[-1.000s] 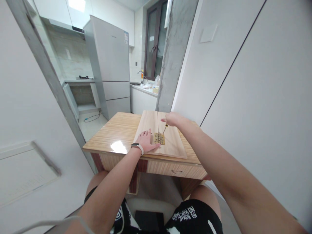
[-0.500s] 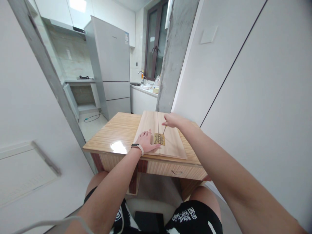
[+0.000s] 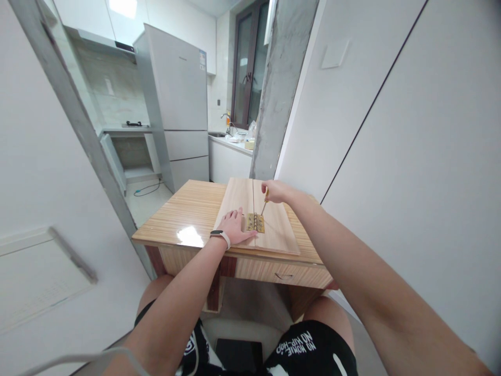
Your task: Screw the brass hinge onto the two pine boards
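Two pale wooden boards lie side by side, the left board [image 3: 238, 194] and the right board [image 3: 279, 235]. A brass hinge [image 3: 255, 223] spans the seam between them, with screws showing in its leaves. My left hand [image 3: 234, 228] rests spread on the left board, its thumb reaching along the hinge's near edge. Above the right board, my right hand [image 3: 275, 191] is closed around the yellow handle of a screwdriver [image 3: 266, 197]. The screwdriver's shaft slants down to the upper part of the hinge's right leaf; its exact tip contact is too small to tell.
The boards lie on a wood-grain table [image 3: 172, 214] with a drawer [image 3: 284, 274] in front. My legs are under it. A white wall panel [image 3: 376, 172] stands close on the right. Beyond the table are a grey refrigerator [image 3: 180, 94] and a sink counter [image 3: 230, 156].
My right hand has turned slightly on the screwdriver, so more of the yellow handle shows. My left hand, the boards and the hinge stay in place.
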The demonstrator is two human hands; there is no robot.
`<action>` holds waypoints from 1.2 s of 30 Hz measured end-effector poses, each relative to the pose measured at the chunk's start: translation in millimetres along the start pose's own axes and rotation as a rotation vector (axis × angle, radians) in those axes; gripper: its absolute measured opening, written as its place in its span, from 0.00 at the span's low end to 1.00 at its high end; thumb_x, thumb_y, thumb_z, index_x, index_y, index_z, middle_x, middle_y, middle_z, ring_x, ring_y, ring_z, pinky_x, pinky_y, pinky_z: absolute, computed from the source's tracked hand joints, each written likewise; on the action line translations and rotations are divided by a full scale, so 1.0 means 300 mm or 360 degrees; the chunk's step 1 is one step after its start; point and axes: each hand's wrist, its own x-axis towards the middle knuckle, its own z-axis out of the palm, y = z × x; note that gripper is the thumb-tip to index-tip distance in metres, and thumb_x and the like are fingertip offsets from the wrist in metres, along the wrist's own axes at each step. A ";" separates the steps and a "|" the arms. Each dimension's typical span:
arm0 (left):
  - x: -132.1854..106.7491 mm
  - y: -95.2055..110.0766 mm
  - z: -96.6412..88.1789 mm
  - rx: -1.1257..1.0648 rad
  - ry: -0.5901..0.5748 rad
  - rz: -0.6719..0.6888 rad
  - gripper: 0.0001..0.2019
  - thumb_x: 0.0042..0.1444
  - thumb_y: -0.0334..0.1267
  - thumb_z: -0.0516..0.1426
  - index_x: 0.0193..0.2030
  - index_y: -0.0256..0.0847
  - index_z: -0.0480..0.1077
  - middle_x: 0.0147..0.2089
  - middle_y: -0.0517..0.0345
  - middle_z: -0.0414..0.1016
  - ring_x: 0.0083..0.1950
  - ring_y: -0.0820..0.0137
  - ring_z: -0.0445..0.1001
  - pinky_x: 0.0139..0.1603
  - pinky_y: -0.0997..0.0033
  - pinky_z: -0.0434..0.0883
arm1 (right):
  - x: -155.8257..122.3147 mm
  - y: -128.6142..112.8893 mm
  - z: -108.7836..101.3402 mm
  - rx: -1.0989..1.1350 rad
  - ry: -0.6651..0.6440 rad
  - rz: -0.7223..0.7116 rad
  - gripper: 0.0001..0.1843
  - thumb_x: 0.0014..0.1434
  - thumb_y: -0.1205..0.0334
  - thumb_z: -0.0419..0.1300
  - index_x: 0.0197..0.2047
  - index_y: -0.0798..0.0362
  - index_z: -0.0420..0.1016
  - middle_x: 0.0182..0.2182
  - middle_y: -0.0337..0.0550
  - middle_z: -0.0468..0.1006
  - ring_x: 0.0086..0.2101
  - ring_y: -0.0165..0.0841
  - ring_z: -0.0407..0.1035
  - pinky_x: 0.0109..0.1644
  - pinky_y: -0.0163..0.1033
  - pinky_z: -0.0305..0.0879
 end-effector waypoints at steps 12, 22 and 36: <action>-0.001 0.003 -0.005 0.0002 -0.0018 -0.0009 0.63 0.49 0.82 0.46 0.79 0.34 0.41 0.75 0.36 0.57 0.75 0.44 0.53 0.72 0.50 0.52 | 0.000 0.003 -0.015 -0.0150 -0.0066 0.0227 0.28 0.67 0.40 0.58 0.53 0.57 0.81 0.51 0.63 0.81 0.50 0.46 0.77 0.51 0.42 0.69; -0.003 0.007 -0.015 -0.0014 -0.0040 -0.0022 0.62 0.50 0.82 0.46 0.79 0.36 0.39 0.76 0.37 0.55 0.76 0.43 0.52 0.72 0.49 0.51 | -0.019 -0.012 -0.021 -0.0045 -0.0042 0.0059 0.22 0.58 0.52 0.71 0.53 0.52 0.79 0.49 0.50 0.83 0.47 0.39 0.77 0.45 0.35 0.68; -0.004 0.006 -0.008 0.0002 -0.0011 -0.0014 0.62 0.50 0.82 0.46 0.79 0.34 0.42 0.75 0.36 0.57 0.75 0.44 0.53 0.72 0.51 0.52 | -0.008 -0.010 -0.028 -0.0022 -0.0056 0.0155 0.12 0.61 0.56 0.67 0.47 0.50 0.83 0.47 0.50 0.84 0.46 0.40 0.78 0.46 0.36 0.68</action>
